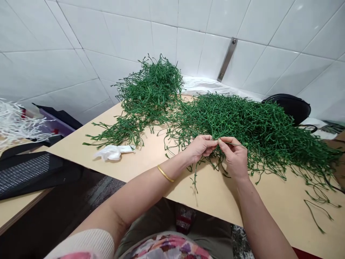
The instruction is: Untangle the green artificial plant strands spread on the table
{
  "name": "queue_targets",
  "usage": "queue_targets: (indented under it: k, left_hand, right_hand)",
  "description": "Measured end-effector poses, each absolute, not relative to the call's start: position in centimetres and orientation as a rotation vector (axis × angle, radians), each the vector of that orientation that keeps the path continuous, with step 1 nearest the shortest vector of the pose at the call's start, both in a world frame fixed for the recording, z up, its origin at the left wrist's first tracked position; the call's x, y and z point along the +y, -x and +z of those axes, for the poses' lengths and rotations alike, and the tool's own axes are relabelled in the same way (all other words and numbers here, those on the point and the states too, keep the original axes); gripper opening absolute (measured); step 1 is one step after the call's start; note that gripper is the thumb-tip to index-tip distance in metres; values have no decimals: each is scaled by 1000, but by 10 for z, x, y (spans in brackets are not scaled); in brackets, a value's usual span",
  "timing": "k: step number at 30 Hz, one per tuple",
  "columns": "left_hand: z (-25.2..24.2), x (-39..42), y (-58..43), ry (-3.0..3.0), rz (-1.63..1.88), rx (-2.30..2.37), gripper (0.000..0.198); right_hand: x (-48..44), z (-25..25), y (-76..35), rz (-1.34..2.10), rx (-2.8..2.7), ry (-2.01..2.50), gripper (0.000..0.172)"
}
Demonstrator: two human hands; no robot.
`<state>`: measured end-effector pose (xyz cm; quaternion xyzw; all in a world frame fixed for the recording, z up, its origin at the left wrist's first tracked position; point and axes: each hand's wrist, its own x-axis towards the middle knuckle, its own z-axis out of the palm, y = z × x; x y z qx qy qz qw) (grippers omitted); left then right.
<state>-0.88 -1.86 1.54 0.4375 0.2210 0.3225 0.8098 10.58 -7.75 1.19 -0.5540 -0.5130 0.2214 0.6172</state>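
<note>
**Green vine tangle [242, 122] sprawls across the tabletop [215, 196], both hands working its near edge!**
Right hand's [234, 158] fingers [222, 142] pinch a thin strand [233, 144] running rightward into the tangle; left hand [201, 148] curls alongside, its grip unclear.

Just 1 person here, w/ 2 hands: 1 left hand [201, 148] & 1 right hand [234, 157]. 1 gold bangle [165, 173] on the left arm. 1 tabletop [81, 135] w/ 2 big heaps of green vine strands [149, 90] [242, 126], too many strands to count. Also 1 white scrap [113, 152], 1 black bag [289, 108], 1 metal bracket [227, 59] on the tile wall, 1 bunch of white paper strips [16, 122] & 1 black mesh pad [24, 169].
</note>
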Motion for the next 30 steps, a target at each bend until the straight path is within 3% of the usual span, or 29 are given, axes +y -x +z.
queue_targets:
  k: [9,15,23,25,30]
  left_hand:
    - [14,-20,6,-832,594,374,20]
    - [13,-26,3,-606,594,381,20]
    - [14,-27,6,-624,537,278,16]
    - [13,-27,4,-625,582,312,20]
    - [12,-30,-3,-615,730,492,30]
  right_hand:
    - [-80,16,-103,519,-1198,1229,15]
    - [-87,16,-102,187,-1520,1311,10]
    - [-82,13,-107,603,-1312,1069,13]
    - [-81,13,-106,506,-1331,1170,12]
    - [-79,11,-101,-138,-1594,1261,9]
